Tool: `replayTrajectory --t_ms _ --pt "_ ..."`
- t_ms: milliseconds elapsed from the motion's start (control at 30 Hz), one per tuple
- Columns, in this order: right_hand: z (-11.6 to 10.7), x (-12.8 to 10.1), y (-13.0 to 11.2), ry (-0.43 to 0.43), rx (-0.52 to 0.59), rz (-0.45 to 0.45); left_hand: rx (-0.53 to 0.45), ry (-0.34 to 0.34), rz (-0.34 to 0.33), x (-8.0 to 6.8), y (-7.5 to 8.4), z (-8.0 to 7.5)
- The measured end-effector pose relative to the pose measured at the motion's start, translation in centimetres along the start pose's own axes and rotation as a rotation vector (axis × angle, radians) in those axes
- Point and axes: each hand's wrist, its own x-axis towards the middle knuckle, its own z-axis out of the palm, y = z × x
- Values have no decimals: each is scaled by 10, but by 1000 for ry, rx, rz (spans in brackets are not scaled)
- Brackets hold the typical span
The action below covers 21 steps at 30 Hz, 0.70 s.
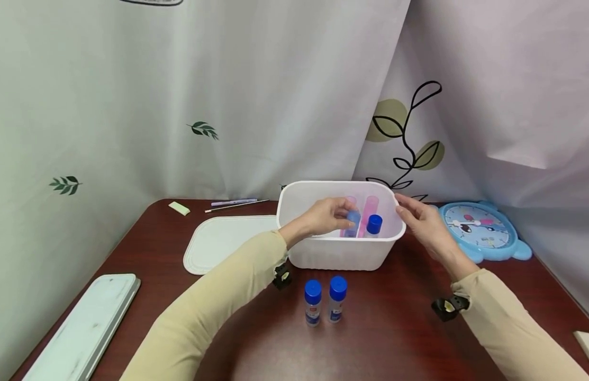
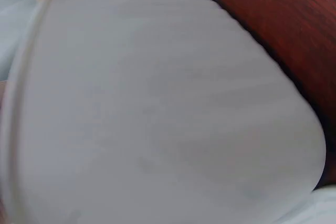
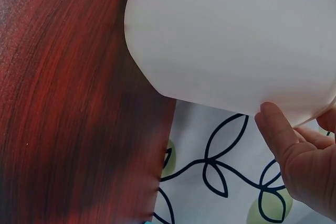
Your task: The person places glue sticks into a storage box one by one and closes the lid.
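Note:
A white plastic bin stands toward the back of the table. My left hand reaches over its front rim and pinches a small bottle with a blurred light-blue top inside. Beside it in the bin is another blue-capped bottle, with pink translucent tubes behind. At the bin's right end my right hand rests fairly straight fingers against the rim; the right wrist view has fingers touching the outer wall. Two clear bottles with blue caps stand upright in front of the bin.
Left of the bin lies a white lid, with pens and a pale green eraser-like block behind. A long white case lies at the table's left edge. On the right is a blue toy clock.

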Motion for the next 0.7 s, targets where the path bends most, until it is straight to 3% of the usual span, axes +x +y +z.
replayTrajectory --t_ms 133,233,367,433,533,700 --pt "1 1 1 -1 -2 -4 -4 72 121 -23 3 -10" --pt "-1 1 1 7 -10 -7 -127 73 198 -56 4 -16" --pt "-3 2 -1 6 -16 -9 -374 -75 177 -106 -6 -12" --pt "-3 2 -1 5 -19 -7 -444 -149 140 -124 -15 -5" --pt "-3 1 -1 6 -19 -3 -461 -207 132 -138 -26 6" --pt "-1 0 0 0 -12 7 -406 -192 174 -142 -36 16"
